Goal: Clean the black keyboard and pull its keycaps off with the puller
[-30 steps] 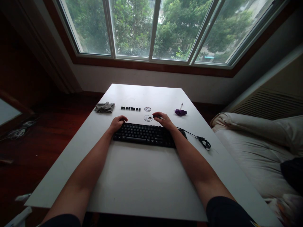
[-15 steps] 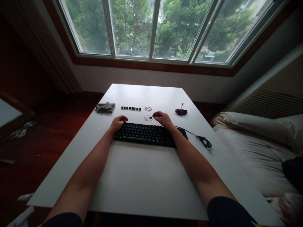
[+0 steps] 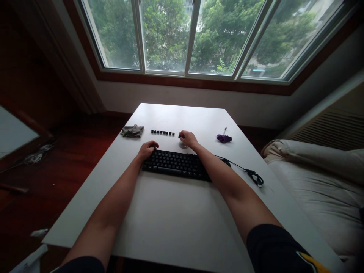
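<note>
A black keyboard point(image 3: 179, 165) lies across the middle of the white table point(image 3: 176, 216). My left hand point(image 3: 147, 149) rests curled on the keyboard's far left corner, fingers bent. My right hand point(image 3: 188, 138) reaches past the keyboard's far edge, pinching a small dark keycap point(image 3: 180, 136) just right of a row of several black keycaps point(image 3: 162, 132). Under that hand a small round clear dish point(image 3: 182, 145) partly shows.
A crumpled grey cloth point(image 3: 132, 131) lies at the far left of the table. A purple cloth with a small tool point(image 3: 224, 137) sits far right. The keyboard's black cable point(image 3: 254, 176) coils at the right. A bed point(image 3: 321, 189) stands close on the right.
My right hand has moved left and farther away, from above the keyboard's right half to the end of the keycap row. It now covers the two round dishes. The left hand has stayed put.
</note>
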Motion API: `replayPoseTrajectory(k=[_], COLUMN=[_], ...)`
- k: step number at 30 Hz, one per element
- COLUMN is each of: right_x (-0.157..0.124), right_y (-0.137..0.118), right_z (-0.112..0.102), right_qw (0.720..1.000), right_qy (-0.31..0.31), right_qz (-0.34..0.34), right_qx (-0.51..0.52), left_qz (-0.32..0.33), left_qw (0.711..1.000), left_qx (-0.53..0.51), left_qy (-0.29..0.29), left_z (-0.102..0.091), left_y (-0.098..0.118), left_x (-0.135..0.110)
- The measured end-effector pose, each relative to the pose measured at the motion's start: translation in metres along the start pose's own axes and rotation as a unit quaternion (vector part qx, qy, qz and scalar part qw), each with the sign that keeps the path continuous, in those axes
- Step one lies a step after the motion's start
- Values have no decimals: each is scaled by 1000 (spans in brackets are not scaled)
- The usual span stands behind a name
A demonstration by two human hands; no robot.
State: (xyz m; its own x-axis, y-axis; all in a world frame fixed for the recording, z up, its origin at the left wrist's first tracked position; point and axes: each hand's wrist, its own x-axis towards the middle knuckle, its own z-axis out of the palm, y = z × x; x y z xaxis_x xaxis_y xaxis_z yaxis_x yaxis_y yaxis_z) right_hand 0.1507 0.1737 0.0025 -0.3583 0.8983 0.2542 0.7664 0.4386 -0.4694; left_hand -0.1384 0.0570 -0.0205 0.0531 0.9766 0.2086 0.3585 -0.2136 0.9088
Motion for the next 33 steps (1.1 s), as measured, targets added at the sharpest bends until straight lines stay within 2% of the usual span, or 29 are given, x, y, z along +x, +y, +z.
replayPoseTrajectory(k=[3, 7, 13, 19, 23, 27, 30, 33], right_x=[13, 25, 36, 35, 34, 28, 11, -19], right_y=[-4, -7, -9, -12, -9, -3, 0, -1], right_z=[12, 23, 27, 27, 19, 3, -12, -28], right_qw=[999, 998, 998, 998, 999, 1000, 996, 979], right_qy=[-2, 8, 0, -2, -1, 22, 28, 23], right_qz=[-5, 4, 14, 23, 17, 13, -8, -27], right_qx=[-47, -61, -66, -58, -32, 10, 87, 199], left_qz=[4, 8, 13, 8, 17, 16, 11, 5], left_qw=[1000, 1000, 1000, 1000, 1000, 1000, 1000, 1000], left_qx=[-1, -5, -6, -7, -12, -15, -11, -8], left_qy=[0, -1, 0, 3, -1, 0, 2, 2], left_z=[-1, -2, -2, -2, -2, -1, -1, -1], left_y=[-1, -3, -6, -7, -8, -6, -5, -4], left_x=[1, 2, 2, 2, 3, 2, 2, 1])
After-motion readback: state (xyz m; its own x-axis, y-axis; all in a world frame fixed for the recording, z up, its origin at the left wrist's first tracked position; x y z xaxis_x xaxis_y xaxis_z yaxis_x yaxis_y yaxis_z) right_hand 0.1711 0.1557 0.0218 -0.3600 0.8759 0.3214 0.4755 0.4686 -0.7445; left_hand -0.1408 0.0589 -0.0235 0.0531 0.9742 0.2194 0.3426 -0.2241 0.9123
